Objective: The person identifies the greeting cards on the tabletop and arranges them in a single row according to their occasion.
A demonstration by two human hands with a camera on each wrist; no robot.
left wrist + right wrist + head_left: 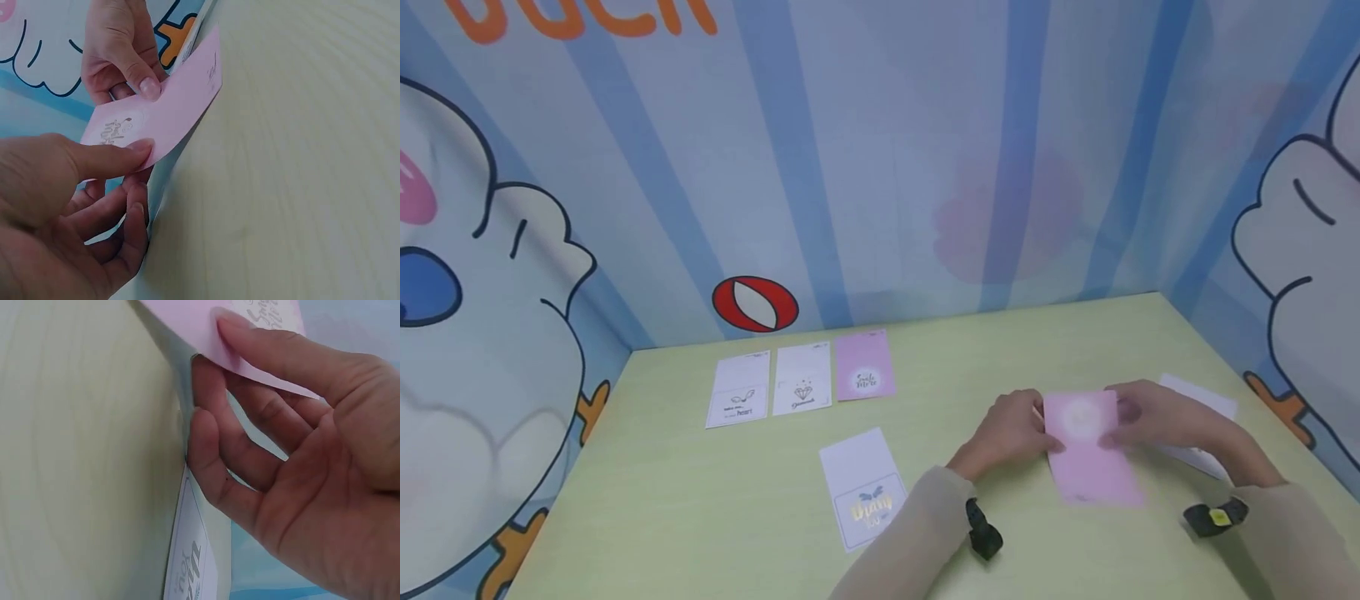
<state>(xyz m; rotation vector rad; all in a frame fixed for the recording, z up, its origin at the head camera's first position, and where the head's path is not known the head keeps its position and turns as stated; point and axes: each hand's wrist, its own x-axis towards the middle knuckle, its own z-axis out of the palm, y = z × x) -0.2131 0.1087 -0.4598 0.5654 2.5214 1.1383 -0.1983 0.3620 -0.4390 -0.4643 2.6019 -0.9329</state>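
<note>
Watching both ends of the grip: left hand [1011, 429] and right hand [1157, 412] each pinch the pink card [1092, 458], thumbs on the printed face, fingers curled underneath. Card is tilted in front of the person, just above the table [685, 517]; can't tell if its near edge touches. It bows slightly in the left wrist view, so I'd keep both pinches light and even, no pushing inward; thin stock probably creases easily. Keep thumbs beside the lettering, not on it. If turning it, I'd move both wrists together so it doesn't twist. Its pale circle sits at the far end; on the second pink card [857, 358] it's at the near end. Mind the white card [1206, 402], partly hidden by the right hand.
</note>
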